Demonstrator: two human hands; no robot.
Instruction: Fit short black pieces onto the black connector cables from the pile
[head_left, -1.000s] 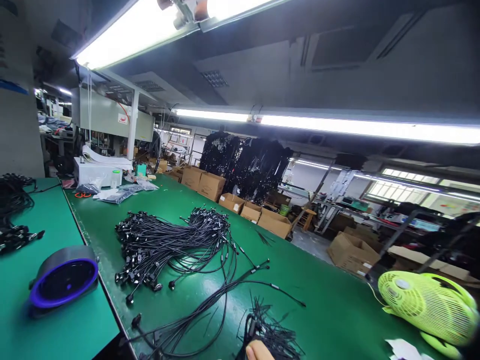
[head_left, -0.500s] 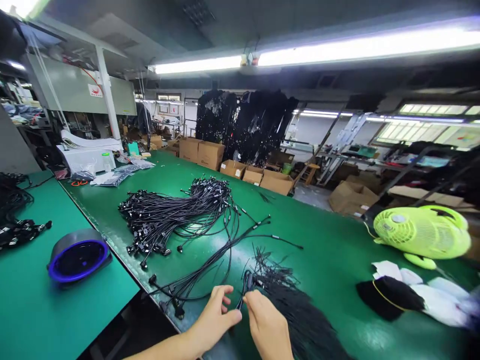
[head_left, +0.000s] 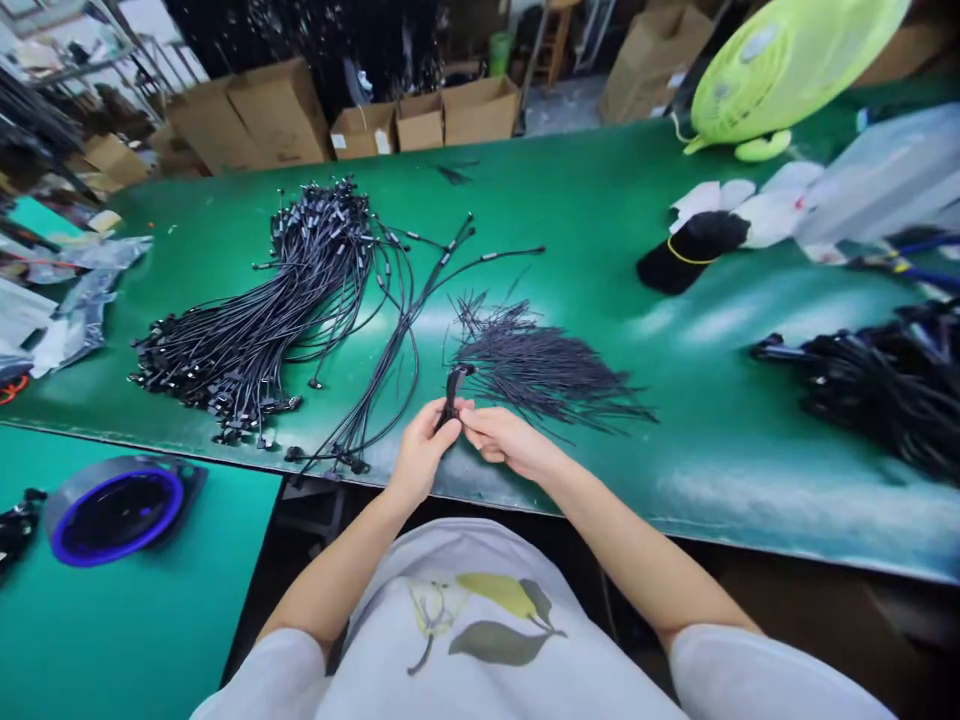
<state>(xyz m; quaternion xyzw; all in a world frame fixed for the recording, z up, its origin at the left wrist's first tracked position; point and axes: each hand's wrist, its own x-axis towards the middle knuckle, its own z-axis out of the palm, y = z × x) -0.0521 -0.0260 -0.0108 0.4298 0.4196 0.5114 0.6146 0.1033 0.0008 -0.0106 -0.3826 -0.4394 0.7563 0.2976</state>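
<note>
A coiled black cable (head_left: pixel 453 388) stands up between my hands at the near edge of the green table. My left hand (head_left: pixel 424 442) is closed round its lower part. The fingers of my right hand (head_left: pixel 504 436) are pinched together at the coil's right side; what exactly they grip is too small to make out. Just beyond lies a fanned pile of thin black ties (head_left: pixel 547 365). To the left, several loose black cables (head_left: pixel 390 355) stretch across the table, beside a big bundle of black cables (head_left: pixel 277 300) with plugs at both ends.
A yellow-green fan (head_left: pixel 780 70) stands at the back right, near a black roll (head_left: pixel 694 250) with a yellow band. More black cables (head_left: pixel 885 390) lie at the right. A blue-rimmed round container (head_left: pixel 116 512) sits on the lower left table. Cardboard boxes (head_left: pixel 480 112) line the far edge.
My view has tilted down and turned, so my shirt and both forearms show. My left hand, open beside the cable before, is now closed round the coil.
</note>
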